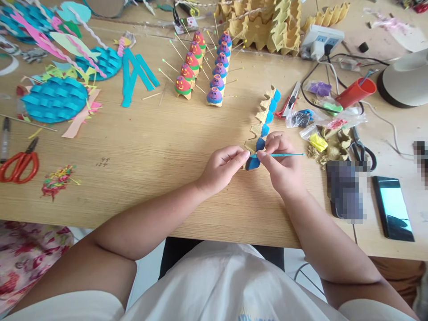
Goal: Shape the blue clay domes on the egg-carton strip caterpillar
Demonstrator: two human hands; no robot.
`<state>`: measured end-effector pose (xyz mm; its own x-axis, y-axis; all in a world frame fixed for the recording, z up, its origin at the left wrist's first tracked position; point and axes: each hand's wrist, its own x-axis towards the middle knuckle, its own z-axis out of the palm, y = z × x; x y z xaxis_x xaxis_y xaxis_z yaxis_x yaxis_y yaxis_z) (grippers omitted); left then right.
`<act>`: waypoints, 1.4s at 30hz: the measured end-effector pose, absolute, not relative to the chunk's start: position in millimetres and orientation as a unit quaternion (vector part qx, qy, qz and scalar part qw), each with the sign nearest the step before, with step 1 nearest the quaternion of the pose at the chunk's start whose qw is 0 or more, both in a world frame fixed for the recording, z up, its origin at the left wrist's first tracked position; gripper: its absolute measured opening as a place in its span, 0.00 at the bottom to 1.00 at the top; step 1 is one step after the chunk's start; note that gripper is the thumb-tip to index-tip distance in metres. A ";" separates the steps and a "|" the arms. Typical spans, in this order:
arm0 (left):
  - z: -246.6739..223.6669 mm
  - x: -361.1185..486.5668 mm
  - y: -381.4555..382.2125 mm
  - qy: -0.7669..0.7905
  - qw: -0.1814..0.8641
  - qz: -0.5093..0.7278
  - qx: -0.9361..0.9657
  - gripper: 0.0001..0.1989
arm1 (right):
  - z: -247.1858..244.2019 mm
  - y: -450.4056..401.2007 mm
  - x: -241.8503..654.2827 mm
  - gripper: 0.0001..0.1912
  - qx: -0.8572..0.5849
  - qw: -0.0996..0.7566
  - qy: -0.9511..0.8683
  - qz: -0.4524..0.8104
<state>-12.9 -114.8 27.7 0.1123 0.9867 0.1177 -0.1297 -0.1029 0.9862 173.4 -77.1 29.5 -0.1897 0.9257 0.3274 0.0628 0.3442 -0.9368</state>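
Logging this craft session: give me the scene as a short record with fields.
surface: wooden table
left hand: steadies the near end of the egg-carton strip
right hand: pinches a thin teal stick against the strip's nearest blue piece
strip: cardboard cups with blue pieces, running away from the person
behind: two rows of painted carton cones with pins
left edge: red-handled scissors, woven blue paper shapes
right side: red cup, phone, black scissors

both forearms converge; left hand, right hand pinching, fingertips meeting.
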 end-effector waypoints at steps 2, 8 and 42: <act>27.9 -12.7 -114.8 0.408 0.532 0.527 0.522 0.25 | 27.8 -75.9 173.6 0.26 -0.378 0.512 -0.633 0.441; 26.0 -11.8 -113.2 0.416 0.546 0.539 0.488 0.25 | 21.7 -72.7 174.8 0.27 -0.370 0.538 -0.603 0.459; 21.6 -10.2 -109.6 0.401 0.561 0.567 0.452 0.24 | 41.4 -88.1 172.5 0.10 -0.308 0.488 -0.749 0.324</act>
